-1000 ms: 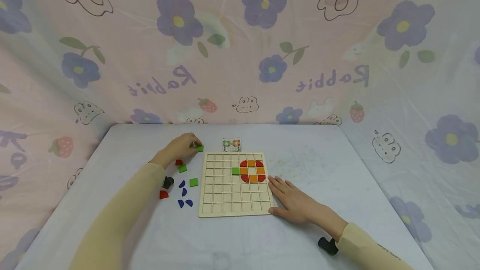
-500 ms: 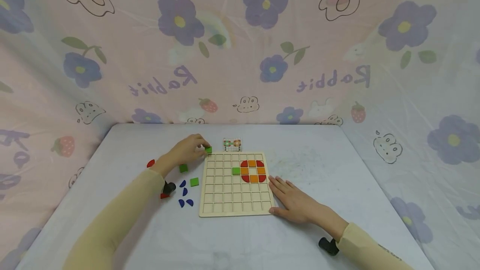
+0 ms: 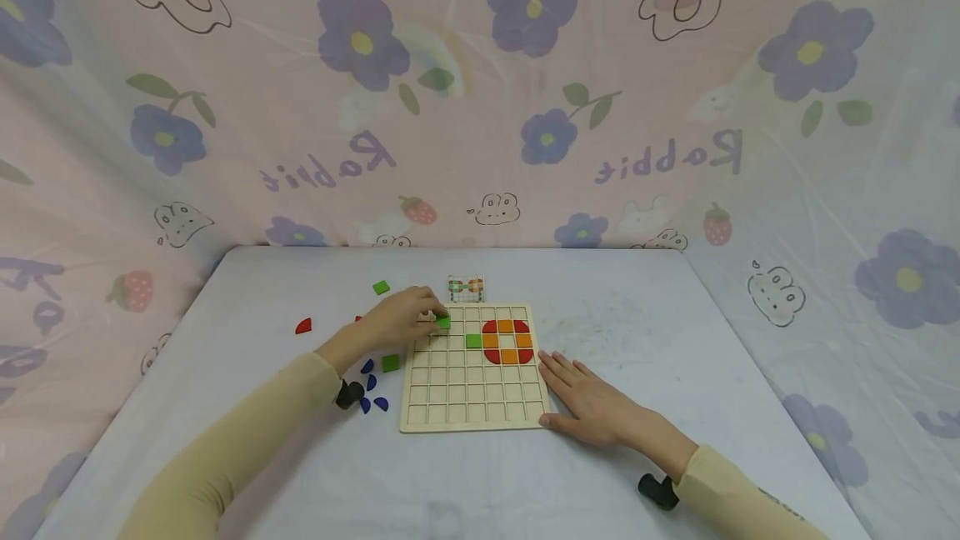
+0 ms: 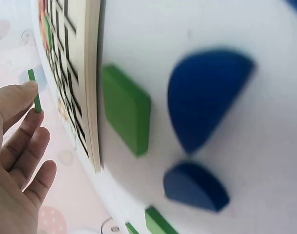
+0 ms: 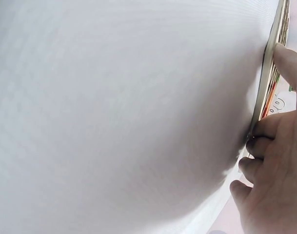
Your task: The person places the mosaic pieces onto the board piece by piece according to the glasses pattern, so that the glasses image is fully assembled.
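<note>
My left hand (image 3: pixel 401 317) pinches a green square tile (image 4: pixel 37 101) between thumb and fingertips. In the head view, this tile is over the upper left cells of a wooden grid board (image 3: pixel 450 417). The left wrist view shows it edge-on. On the board, red rounded corner pieces (image 3: pixel 491 357) and orange squares (image 3: pixel 506 327) form a ring, with a green square (image 3: pixel 473 342) at its left. My right hand (image 3: pixel 588 407) lies with fingers spread and touches the board's right edge; the right wrist view shows its fingertips at the rim.
Left of the board lie blue half-round pieces (image 4: pixel 207 95), a green square (image 3: pixel 391 363) and a red piece (image 3: pixel 303 326). Another green square (image 3: pixel 381 287) lies farther back. A small pattern card (image 3: pixel 466 288) lies behind the board. A patterned curtain (image 3: pixel 465 107) hangs behind the table.
My left hand has carried the green tile rightward and nearer, from the table left of the board to over its upper left cells. The right hand has stayed at the board's edge.
</note>
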Motion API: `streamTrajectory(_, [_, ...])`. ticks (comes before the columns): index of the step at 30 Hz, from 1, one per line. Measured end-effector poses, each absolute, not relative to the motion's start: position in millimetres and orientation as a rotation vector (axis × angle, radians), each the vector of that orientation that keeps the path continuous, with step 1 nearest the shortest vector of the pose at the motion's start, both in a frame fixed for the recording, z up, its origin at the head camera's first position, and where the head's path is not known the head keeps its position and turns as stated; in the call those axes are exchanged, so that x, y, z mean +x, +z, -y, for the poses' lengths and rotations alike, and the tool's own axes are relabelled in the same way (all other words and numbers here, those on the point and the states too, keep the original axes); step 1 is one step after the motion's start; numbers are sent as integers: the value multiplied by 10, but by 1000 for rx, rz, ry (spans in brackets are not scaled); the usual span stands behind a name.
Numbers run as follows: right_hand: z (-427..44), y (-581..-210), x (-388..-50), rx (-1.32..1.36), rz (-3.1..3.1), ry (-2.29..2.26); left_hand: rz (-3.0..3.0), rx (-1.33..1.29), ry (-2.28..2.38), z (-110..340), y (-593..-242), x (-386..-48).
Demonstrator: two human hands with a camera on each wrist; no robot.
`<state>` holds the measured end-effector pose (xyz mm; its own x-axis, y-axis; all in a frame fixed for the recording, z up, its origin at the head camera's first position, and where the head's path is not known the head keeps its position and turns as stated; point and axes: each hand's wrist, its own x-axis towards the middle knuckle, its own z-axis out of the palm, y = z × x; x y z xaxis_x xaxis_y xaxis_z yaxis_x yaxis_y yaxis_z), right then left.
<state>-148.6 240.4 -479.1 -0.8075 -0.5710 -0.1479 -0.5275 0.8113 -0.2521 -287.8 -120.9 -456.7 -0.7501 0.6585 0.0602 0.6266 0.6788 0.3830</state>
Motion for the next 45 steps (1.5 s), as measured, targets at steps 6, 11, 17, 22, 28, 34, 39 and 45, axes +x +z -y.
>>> streamTrajectory(6, [-2401,-4787,-1487,-859,-2780,-299,-2754,1136,566,1104,-4626,-2841])
streamTrajectory(11, [-2399,-4787,-1488,-868,-2782,-296,-2761,1154,478,1038,-4673,-2831])
streamTrajectory(17, [-2399,-4791,-1490,-863,-2776,-296,-2755,1165,457,1005,-4680,-2792])
streamTrajectory(22, [-2405,-4815,-1498,-866,-2780,-291,-2745,1193,449,991,-4698,-2775])
streamTrajectory(28, [-2398,-4835,-1493,-862,-2781,-283,-2756,1211,413,983,-4717,-2765])
streamTrajectory(34, [-2390,-4793,-1469,-877,-2781,-303,-2753,1229,448,978,-4698,-2737])
streamTrajectory(39, [-2391,-4781,-1470,-868,-2785,-299,-2753,1233,459,979,-4690,-2745])
streamTrajectory(45, [-2406,-4798,-1481,-855,-2780,-284,-2781,1144,511,1042,-4661,-2788])
